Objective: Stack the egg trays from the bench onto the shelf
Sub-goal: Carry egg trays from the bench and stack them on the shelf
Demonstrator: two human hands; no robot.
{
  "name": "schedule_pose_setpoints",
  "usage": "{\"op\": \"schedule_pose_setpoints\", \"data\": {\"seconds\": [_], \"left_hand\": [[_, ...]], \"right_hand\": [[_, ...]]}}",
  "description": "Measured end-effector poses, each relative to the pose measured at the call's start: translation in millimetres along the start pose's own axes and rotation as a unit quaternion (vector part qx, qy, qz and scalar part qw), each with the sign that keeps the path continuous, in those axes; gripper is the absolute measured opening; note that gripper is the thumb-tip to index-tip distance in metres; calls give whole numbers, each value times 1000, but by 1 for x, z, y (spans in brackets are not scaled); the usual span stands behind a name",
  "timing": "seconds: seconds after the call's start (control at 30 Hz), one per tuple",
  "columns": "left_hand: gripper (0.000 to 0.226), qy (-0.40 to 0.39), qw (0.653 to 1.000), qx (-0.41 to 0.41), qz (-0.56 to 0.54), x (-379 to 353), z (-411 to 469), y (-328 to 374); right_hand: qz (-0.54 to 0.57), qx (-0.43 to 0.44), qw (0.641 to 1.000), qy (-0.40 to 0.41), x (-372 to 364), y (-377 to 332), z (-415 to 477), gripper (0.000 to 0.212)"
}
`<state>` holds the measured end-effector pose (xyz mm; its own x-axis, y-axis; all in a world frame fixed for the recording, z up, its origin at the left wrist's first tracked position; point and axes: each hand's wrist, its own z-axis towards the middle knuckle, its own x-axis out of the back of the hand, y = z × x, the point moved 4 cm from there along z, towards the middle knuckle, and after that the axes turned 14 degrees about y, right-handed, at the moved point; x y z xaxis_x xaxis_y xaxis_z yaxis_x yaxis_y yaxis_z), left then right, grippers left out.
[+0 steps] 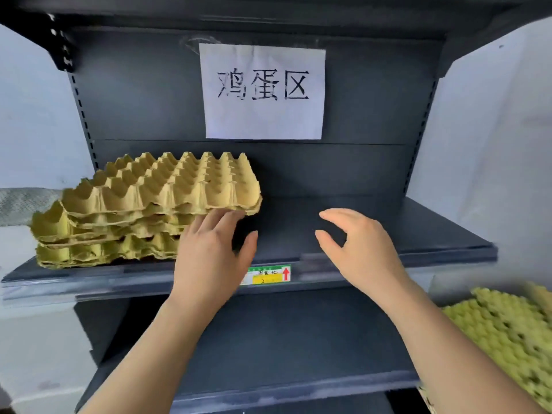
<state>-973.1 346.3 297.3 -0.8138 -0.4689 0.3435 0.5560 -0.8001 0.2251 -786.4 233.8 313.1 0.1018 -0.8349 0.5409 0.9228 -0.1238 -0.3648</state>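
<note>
A loose, uneven stack of yellow-brown cardboard egg trays (pixel 143 204) stands on the left half of the dark shelf (pixel 373 231). My left hand (pixel 209 252) is open, its fingertips touching the underside of the top trays' right edge. My right hand (pixel 358 249) hovers open over the bare right half of the shelf, fingers relaxed and holding nothing. More greenish-yellow egg trays (pixel 507 333) lie at the lower right, blurred, below shelf level.
A white paper sign (pixel 263 91) with black characters hangs on the shelf's back panel. A price label (pixel 268 274) sits on the shelf's front rail. A lower dark shelf (pixel 283 339) lies beneath my arms. Pale walls flank the unit.
</note>
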Motion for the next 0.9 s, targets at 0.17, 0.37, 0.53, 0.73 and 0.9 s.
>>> {"op": "schedule_pose_setpoints", "data": {"seconds": [0.17, 0.37, 0.53, 0.73, 0.9], "left_hand": [[39, -64, 994, -28, -81, -57, -43, 93], [40, -142, 978, -26, -150, -134, -104, 224], [42, -222, 959, -32, -171, -209, -160, 326], [33, -318, 930, -25, -180, -290, -208, 415], [35, -361, 912, -23, -194, -373, -226, 481]], "right_hand": [[-45, -49, 998, 16, 50, 90, -51, 31], [-105, -102, 989, -19, 119, 217, -110, 32], [-149, -146, 976, -54, 170, 322, -153, 28], [-187, -220, 954, -79, 215, 433, -184, 29], [-191, -292, 935, -70, 242, 533, -191, 27]]}}
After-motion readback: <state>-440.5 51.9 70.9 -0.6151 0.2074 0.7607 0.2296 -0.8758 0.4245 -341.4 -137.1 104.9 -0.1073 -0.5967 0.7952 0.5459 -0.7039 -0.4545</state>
